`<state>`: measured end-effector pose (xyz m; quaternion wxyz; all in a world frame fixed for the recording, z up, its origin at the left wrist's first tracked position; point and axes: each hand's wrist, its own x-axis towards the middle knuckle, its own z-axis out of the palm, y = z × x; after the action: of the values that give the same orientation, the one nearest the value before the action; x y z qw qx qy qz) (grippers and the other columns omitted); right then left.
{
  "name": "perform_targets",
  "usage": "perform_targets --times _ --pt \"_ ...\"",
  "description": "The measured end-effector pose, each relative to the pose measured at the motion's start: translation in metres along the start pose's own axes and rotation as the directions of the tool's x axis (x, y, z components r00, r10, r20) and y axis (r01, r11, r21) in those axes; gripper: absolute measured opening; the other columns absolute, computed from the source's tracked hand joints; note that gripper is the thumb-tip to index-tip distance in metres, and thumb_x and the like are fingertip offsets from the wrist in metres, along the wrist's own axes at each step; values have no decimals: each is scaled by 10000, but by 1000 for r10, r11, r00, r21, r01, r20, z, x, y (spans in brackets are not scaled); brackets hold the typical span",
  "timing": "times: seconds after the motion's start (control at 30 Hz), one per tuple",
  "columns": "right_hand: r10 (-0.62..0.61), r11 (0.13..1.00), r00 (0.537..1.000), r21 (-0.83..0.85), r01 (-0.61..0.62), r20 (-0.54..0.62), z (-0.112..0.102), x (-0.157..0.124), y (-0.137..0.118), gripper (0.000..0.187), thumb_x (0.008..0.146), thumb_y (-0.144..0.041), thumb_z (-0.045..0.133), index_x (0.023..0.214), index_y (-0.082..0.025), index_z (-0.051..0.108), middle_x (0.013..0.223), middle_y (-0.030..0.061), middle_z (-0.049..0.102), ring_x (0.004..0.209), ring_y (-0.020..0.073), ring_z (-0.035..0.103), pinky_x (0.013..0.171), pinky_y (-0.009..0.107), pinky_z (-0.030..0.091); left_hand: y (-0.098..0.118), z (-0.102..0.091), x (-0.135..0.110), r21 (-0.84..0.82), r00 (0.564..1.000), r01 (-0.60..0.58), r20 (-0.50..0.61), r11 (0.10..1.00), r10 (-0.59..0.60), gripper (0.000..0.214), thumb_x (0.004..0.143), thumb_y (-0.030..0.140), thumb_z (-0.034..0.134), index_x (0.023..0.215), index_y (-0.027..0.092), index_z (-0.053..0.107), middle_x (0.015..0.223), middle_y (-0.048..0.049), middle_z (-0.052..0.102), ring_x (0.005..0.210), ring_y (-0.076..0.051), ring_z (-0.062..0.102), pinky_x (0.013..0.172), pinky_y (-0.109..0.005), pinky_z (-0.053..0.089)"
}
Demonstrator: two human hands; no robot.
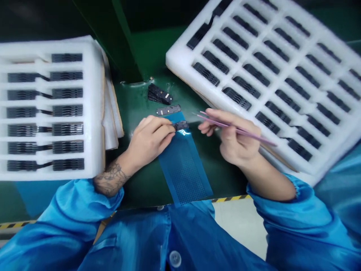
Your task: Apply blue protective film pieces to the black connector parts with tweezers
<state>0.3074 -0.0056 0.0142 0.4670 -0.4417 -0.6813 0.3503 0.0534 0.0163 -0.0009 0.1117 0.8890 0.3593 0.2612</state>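
Between the fingertips of my left hand (152, 137) is one end of a small black plastic part (182, 125), over the top of a blue sheet (184, 165) dotted with rows of tiny marks. My right hand (235, 137) is closed around pink tweezers (239, 131), whose tips point left toward the black part without touching it. Just beyond my left fingers lies another flat black part (168, 110). Behind that one, a fanned stack of similar black parts (159, 94) rests on the green table.
At left stands a stack of white foam trays (94, 113) with black parts in slots. A larger white foam tray (180, 60), tilted at right, holds many more. A green post (121, 41) rises behind. Yellow-black tape (231, 198) marks the table's front edge.
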Motion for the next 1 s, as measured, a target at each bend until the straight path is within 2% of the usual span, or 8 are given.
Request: perform_targets --times 0.07,0.13,0.23,0.33,0.47,0.57,0.7,1.0 --pt "109 983 994 150 -109 4 -5 -7 0 381 1001 -530 526 1169 -271 750 834 49 755 649 169 691 561 322 575 0 2 0 60 999 50 -1 997 -50 139 972 199 569 1049 203 684 1137 -70 689 997 -214 606 861 -370 503" --pt "209 947 975 234 -220 70 -6 -9 2 265 941 -470 665 1017 -248 789 728 22 732 567 142 663 510 284 557 -1 5 0 100 997 69 31 993 -72 207 984 192 525 1048 235 717 1256 -74 640 1046 -231 584 873 -390 486" --pt "339 879 928 298 -372 158 -5 -6 7 223 842 -421 793 966 -236 783 702 3 748 571 143 694 538 274 594 -2 7 1 105 994 38 99 994 -49 209 985 260 550 1059 282 744 1392 -65 561 1100 -263 554 884 -430 458" --pt "387 863 901 267 -429 198 -7 -2 9 252 795 -437 828 952 -245 787 753 10 772 645 169 734 610 299 630 -2 5 2 83 987 -12 162 996 -2 291 932 443 658 1156 271 726 1391 -93 574 1104 -301 543 877 -466 448" --pt "298 928 927 157 -337 229 -9 0 8 223 770 -362 862 966 -271 810 888 16 786 754 178 739 693 309 630 -2 3 4 57 986 2 169 998 -12 336 902 496 696 1161 287 738 1338 -78 629 1089 -296 547 876 -469 448" --pt "231 961 961 116 -250 153 -5 -1 7 194 783 -301 855 972 -291 812 925 11 793 798 189 742 705 320 629 -2 6 5 48 988 22 150 999 -29 261 926 449 681 1124 298 757 1302 -56 657 1060 -276 561 861 -457 458" --pt "246 968 965 32 -250 91 1 -3 6 150 795 -298 844 940 -318 810 906 5 800 777 209 750 666 340 630 -3 9 5 23 990 23 142 999 -26 230 937 429 670 1107 308 769 1264 -48 674 1051 -266 571 857 -453 473" --pt "210 978 974 -16 -210 86 3 -4 5 109 817 -309 824 924 -303 808 900 -4 802 776 193 751 713 338 634 -3 10 4 6 994 12 112 1000 -12 200 941 420 669 1056 300 780 1254 -26 680 1029 -245 561 849 -422 480"
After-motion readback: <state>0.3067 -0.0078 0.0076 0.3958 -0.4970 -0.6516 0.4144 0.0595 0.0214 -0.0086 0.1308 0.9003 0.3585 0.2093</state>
